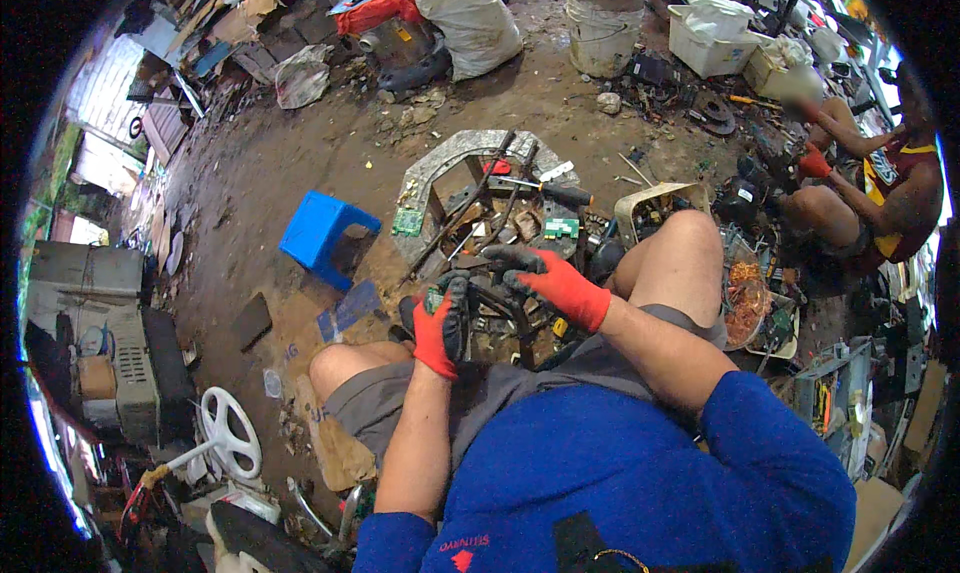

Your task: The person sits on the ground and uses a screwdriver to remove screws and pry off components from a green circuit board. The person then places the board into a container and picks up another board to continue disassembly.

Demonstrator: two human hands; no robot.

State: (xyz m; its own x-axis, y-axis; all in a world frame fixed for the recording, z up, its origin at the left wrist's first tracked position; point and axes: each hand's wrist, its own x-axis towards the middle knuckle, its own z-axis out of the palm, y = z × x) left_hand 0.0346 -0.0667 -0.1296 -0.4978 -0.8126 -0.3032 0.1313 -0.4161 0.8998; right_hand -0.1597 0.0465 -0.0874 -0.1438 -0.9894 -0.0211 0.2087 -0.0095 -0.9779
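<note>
I sit low with both knees apart, wearing red gloves with dark grey fingers. My left hand (441,325) is closed around a small green circuit board piece (433,298) held upright between my knees. My right hand (549,279) reaches in from the right with its fingers spread over a dark tangle of cables and metal parts (497,308) just beside the left hand. Whether it grips anything there is hidden by the glove. Ahead of both hands lies a grey ring-shaped slab (452,159) littered with rods, a screwdriver (548,189) and green boards (560,227).
A blue plastic stool (322,234) stands on the dirt floor to the left. A beige tray (656,205) of scrap sits by my right knee, a bowl of copper wire (744,303) beyond it. Another person (880,188) sits at the right. Sacks, white buckets (603,23) and bins line the back.
</note>
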